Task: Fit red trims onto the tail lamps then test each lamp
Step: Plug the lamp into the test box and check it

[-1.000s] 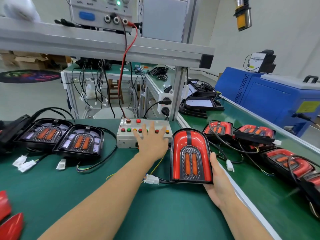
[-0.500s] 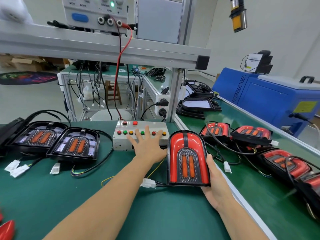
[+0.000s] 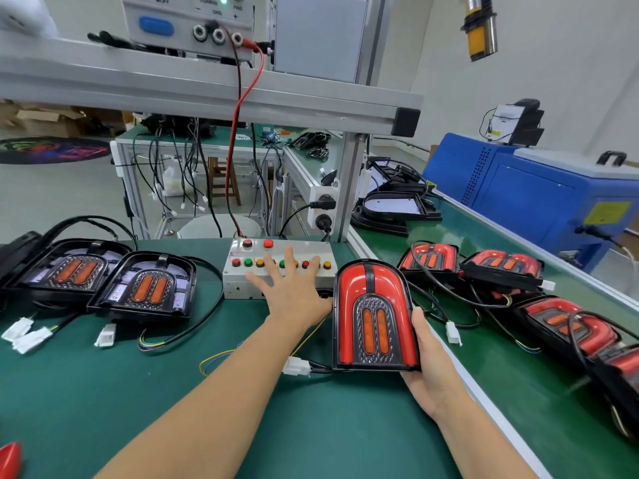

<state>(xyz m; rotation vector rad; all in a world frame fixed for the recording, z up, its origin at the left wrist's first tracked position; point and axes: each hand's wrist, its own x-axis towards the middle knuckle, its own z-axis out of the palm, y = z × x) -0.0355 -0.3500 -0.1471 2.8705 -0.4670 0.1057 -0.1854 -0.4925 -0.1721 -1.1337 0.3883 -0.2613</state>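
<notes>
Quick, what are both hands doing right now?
Left hand: open, fingers spread on the button box.
Right hand: holding the red-trimmed tail lamp by its right edge.

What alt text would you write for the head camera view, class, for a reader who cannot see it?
A person's right hand holds a red-trimmed tail lamp upright on a green bench while the left hand spreads straight fingers over a button box. Two untrimmed lamps lie to the left, trimmed ones to the right.
</notes>
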